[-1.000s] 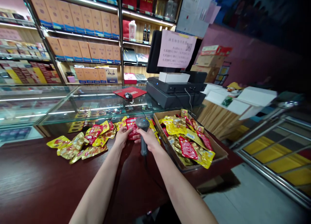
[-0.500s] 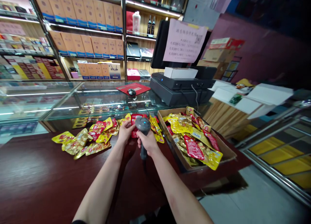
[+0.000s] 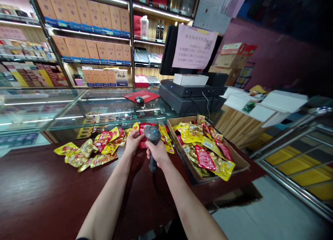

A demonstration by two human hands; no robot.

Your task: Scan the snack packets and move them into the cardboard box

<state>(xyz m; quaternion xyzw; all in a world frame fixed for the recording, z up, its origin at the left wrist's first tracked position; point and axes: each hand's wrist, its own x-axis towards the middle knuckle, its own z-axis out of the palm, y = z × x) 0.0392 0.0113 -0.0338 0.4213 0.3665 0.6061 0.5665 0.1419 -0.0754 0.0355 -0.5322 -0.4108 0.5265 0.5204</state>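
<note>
My right hand (image 3: 158, 152) is wrapped round the handle of a dark grey barcode scanner (image 3: 153, 133), its head pointing away from me. Beneath and behind the scanner is a red snack packet (image 3: 143, 143), partly hidden by it. My left hand (image 3: 132, 143) has its fingers closed on the packet's left edge. Yellow, gold and red snack packets (image 3: 87, 153) lie in a loose pile to the left. A few yellow packets (image 3: 166, 137) lie just right of the scanner. Further right, an open cardboard box (image 3: 240, 165) holds many similar packets.
The dark red table (image 3: 39, 195) meets a glass counter (image 3: 109, 120). On the glass are a mouse (image 3: 139, 100) on a red mat (image 3: 151, 95) and a monitor (image 3: 166, 56) above a black cash drawer (image 3: 179, 102). A metal railing (image 3: 288, 184) stands at the right. The scanner's cable hangs toward me.
The view has shifted very slightly. Both hands, the scanner and the red packet keep almost the same positions.
</note>
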